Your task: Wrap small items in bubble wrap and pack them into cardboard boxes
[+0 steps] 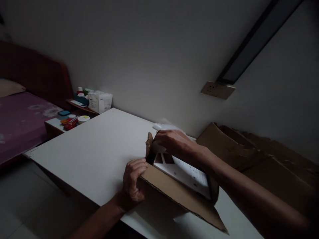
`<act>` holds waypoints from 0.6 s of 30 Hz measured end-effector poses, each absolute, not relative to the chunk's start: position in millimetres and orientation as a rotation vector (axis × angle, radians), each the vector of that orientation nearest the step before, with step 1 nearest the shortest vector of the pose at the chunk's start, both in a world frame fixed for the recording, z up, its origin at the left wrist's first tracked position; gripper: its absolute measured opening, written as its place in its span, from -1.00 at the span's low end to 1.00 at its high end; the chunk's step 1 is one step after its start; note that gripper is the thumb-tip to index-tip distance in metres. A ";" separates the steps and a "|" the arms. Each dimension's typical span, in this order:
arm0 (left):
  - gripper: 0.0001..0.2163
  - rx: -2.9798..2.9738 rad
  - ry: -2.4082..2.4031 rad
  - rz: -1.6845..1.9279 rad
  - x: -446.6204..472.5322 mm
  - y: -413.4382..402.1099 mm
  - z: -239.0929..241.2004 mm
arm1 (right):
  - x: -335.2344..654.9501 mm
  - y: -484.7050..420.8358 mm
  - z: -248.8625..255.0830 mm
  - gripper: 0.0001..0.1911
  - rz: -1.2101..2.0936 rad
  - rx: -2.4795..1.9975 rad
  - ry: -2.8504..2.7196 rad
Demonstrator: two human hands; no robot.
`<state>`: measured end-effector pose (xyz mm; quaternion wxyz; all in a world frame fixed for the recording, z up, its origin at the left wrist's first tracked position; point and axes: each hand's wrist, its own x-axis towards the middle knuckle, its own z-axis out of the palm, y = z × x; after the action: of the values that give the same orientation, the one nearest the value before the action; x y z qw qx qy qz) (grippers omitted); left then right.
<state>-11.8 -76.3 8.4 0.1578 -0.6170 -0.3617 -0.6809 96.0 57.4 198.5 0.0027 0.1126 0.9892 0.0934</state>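
An open brown cardboard box lies on the white table near its front edge. Inside it shows a white printed sheet or inner box. My left hand grips the box's near left corner, fingers curled over the edge. My right hand reaches over the far side, fingers closed on the box's far end flap. The scene is dim.
More flattened cardboard leans against the wall at the right. A clear plastic wrap lies behind the box. At the left, a bedside shelf holds jars and a white bag, beside a bed. A wall socket sits above.
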 end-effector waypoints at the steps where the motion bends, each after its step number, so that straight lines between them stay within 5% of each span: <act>1: -0.60 -1.778 -1.032 -1.951 -12.1 -76.5 7.5 | 92.0 57.8 198.4 -0.78 0.261 0.344 3.098; 12: -0.65 -1.762 -1.062 -1.975 -13.1 -76.8 6.4 | 86.9 54.2 184.2 -0.66 -0.643 0.050 3.046; 18: -0.69 -1.764 -1.093 -1.978 -14.1 -77.6 9.2 | 98.0 47.0 183.2 -0.56 -0.297 0.253 3.150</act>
<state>-14.1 -77.6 9.2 0.1368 -0.6094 -0.3777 -0.6835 98.0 47.0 183.2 -0.0162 0.0796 0.9923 -0.0934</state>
